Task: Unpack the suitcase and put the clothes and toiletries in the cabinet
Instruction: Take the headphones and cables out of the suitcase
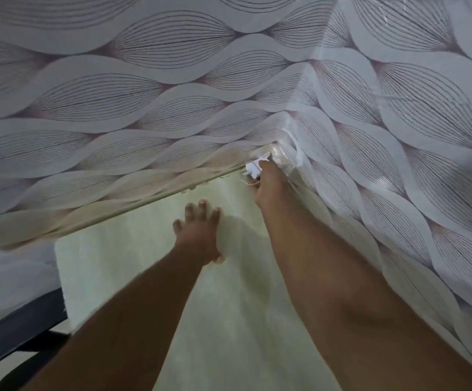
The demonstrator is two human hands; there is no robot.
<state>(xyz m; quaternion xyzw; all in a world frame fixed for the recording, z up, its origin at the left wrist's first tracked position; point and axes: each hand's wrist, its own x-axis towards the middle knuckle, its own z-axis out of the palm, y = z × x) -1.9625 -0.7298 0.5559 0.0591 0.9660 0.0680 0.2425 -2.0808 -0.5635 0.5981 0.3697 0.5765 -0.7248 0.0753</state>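
My left hand (198,235) lies flat on a pale green surface (229,320), fingers spread and nothing in it. My right hand (268,187) reaches into the far corner of that surface, where two patterned walls meet. Its fingers are closed on a small white crumpled item (253,167) with a bit of clear plastic around it. What the item is cannot be told. No suitcase, clothes or toiletries show in the head view.
Leaf-patterned grey wallpaper (144,94) covers the back and right walls around the surface. A white fabric (9,277) and a dark bar-like object (17,331) sit past the surface's left edge at the lower left.
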